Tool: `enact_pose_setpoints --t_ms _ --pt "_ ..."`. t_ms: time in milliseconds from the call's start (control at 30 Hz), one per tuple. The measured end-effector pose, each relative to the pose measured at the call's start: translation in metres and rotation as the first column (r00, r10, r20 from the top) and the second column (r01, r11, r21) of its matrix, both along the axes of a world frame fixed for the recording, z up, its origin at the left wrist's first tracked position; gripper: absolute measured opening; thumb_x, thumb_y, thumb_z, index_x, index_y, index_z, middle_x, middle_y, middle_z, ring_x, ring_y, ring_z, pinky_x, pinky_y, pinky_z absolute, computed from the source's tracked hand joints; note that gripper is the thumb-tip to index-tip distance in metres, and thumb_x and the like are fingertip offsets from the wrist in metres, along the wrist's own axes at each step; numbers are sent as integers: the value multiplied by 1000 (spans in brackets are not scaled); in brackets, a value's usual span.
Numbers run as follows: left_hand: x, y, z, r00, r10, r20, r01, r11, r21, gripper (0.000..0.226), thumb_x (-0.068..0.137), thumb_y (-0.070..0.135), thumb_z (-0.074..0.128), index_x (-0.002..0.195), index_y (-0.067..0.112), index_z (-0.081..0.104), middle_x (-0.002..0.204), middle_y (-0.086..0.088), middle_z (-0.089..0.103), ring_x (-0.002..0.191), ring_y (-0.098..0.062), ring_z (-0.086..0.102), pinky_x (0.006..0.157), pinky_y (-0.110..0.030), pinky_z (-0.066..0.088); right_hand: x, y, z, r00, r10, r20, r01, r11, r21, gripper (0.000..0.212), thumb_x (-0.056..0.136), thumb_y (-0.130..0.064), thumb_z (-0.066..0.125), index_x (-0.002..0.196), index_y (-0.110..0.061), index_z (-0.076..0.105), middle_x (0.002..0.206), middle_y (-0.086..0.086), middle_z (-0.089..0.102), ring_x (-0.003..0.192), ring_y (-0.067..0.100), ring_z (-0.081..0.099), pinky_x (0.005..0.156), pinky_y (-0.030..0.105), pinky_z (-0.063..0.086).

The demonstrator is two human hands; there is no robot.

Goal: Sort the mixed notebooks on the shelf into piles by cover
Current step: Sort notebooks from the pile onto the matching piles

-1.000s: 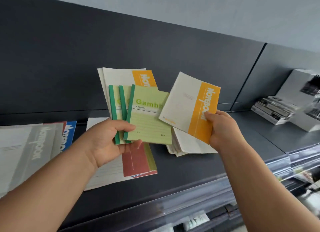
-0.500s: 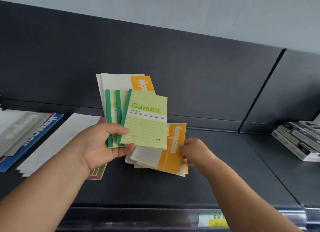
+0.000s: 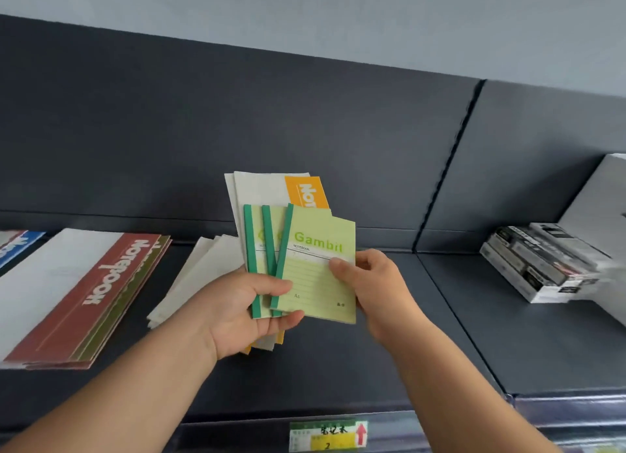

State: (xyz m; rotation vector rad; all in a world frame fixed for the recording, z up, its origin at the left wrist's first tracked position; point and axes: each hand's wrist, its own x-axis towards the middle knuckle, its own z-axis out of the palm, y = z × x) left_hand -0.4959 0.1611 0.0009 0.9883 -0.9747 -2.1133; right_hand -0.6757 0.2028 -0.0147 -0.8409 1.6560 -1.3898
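Observation:
My left hand (image 3: pixel 237 307) grips a fan of notebooks above the dark shelf (image 3: pixel 338 368): three small green "Gambit" notebooks with green spines in front, larger cream notebooks with an orange band (image 3: pixel 271 188) behind them. My right hand (image 3: pixel 376 283) pinches the right edge of the front Gambit notebook (image 3: pixel 315 273), thumb on its cover. On the shelf behind my left hand lies a pile of cream notebooks (image 3: pixel 200 273), their covers mostly hidden. To the left lies a pile topped by a red-banded notebook (image 3: pixel 88 293).
A blue-banded notebook (image 3: pixel 13 246) shows at the far left edge. Stacked black-and-white boxes (image 3: pixel 538 263) and a white box (image 3: pixel 599 195) sit on the right shelf section. A green and yellow price label (image 3: pixel 327 434) hangs on the shelf's front rail.
My right hand laid the orange-banded notebook on the shelf pile, then came up to pinch the front Gambit notebook. The view shifted right, bringing the red-banded pile into sight.

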Motion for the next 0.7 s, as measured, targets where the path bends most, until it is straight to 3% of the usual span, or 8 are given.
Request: enact_pose_setpoints --t_ms 100,167,267,433,600,700 --pt "-24 0 -5 997 -46 -60 49 998 41 38 75 6 66 112 10 68 104 -15 74 80 -28 74 57 -35 60 -21 9 -4 994 -109 14 109 994 -5 22 88 -18 74 104 -13 60 105 5 72 95 23 71 89 48 58" --pt "-38 2 -7 996 -37 -84 44 995 84 29 83 12 64 111 12 68 104 -15 74 81 -29 73 59 -38 61 -38 15 -4 992 -128 5 128 992 -2 22 87 -17 74 103 -13 60 105 6 72 95 24 71 88 48 58" --pt "-57 5 -10 999 -12 -37 15 996 84 20 93 9 57 110 12 67 99 -15 75 77 -28 73 58 -37 60 -64 20 -5 992 -121 18 121 993 9 21 88 -15 73 104 -12 60 104 5 73 94 24 72 87 48 59" --pt "-84 9 -11 995 75 64 -79 995 57 17 94 5 55 106 13 64 88 -15 76 72 -28 74 55 -36 60 -101 18 -14 998 -66 24 64 996 54 18 89 -16 72 103 -12 61 101 5 75 92 24 73 87 51 58" --pt "-90 7 -4 964 208 168 -208 978 -21 17 94 4 57 104 15 66 92 -14 75 86 -30 69 54 -37 60 -137 17 -27 996 -49 69 43 996 79 15 92 -13 69 103 -11 59 103 6 73 92 26 72 81 49 60" --pt "-81 3 2 941 290 175 -284 957 -61 17 94 4 57 102 16 66 85 -9 76 86 -28 68 53 -37 60 -146 10 -36 998 -22 66 14 993 115 16 91 -13 70 102 -12 59 102 6 72 91 26 72 75 45 61"
